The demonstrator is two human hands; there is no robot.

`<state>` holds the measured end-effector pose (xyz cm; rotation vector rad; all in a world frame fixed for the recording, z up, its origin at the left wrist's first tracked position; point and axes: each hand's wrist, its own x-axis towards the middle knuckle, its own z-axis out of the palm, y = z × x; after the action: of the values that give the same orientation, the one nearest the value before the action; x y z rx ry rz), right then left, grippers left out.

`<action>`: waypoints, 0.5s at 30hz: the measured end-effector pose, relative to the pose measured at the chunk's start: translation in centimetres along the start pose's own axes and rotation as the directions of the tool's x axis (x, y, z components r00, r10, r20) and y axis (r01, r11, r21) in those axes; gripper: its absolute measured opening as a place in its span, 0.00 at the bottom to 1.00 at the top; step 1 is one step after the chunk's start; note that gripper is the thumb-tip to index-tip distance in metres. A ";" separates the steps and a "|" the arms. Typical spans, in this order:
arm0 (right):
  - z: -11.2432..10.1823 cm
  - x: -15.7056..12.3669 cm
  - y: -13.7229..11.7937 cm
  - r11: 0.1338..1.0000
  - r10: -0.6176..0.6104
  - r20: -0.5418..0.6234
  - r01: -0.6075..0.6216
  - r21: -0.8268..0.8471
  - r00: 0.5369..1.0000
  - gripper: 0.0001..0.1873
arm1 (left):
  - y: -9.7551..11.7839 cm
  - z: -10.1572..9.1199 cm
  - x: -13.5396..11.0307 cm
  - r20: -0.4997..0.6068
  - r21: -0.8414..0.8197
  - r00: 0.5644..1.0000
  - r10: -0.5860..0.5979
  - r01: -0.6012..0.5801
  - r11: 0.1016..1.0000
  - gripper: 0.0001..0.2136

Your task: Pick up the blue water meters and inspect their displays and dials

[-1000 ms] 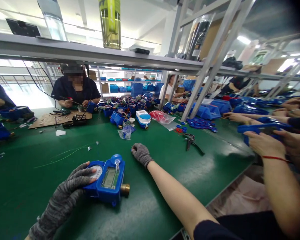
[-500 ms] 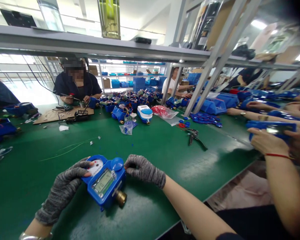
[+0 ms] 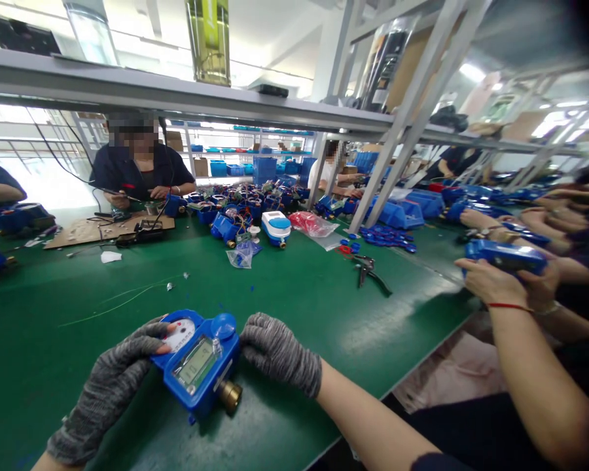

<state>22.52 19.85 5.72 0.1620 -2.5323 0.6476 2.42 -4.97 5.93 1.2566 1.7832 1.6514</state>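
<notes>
A blue water meter (image 3: 199, 366) with a white dial, a small LCD screen and a brass fitting lies on the green table (image 3: 299, 301) in front of me. My left hand (image 3: 110, 383), in a grey knit glove, grips the meter's left side with the thumb on the dial. My right hand (image 3: 277, 350), also gloved, holds the meter's right side, fingers curled against the round blue cap.
Pliers (image 3: 368, 271) lie mid-table. Further back are a white-topped meter (image 3: 275, 227), a pile of blue meters (image 3: 245, 209), plastic bags (image 3: 240, 255) and a thin wire (image 3: 122, 297). A co-worker's hands (image 3: 500, 278) at right hold a blue part; another person (image 3: 135, 167) sits opposite.
My right hand came back from the open table and took hold of the meter's right side. The meter turned so its brass fitting points toward me.
</notes>
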 end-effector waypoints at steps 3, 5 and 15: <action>0.1 -0.8 -0.5 0.976 -0.121 -0.011 0.117 -0.183 0.993 0.11 | -1.0 -0.4 -0.1 0.003 -0.011 0.999 -0.033 0.033 0.999 0.07; 0.1 -1.2 -0.8 0.978 -0.126 -0.022 0.120 -0.169 0.992 0.13 | -1.6 -0.7 0.0 0.003 0.007 0.999 -0.043 0.043 0.999 0.07; 1.6 0.7 -0.3 0.241 0.545 0.498 -0.695 0.677 0.674 0.21 | -1.4 -0.9 -0.1 -0.012 0.055 0.999 -0.043 0.044 0.998 0.08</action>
<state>21.23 18.81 5.02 -0.5687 -2.0769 2.2726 1.30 -5.40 4.82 1.2251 1.8612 1.5987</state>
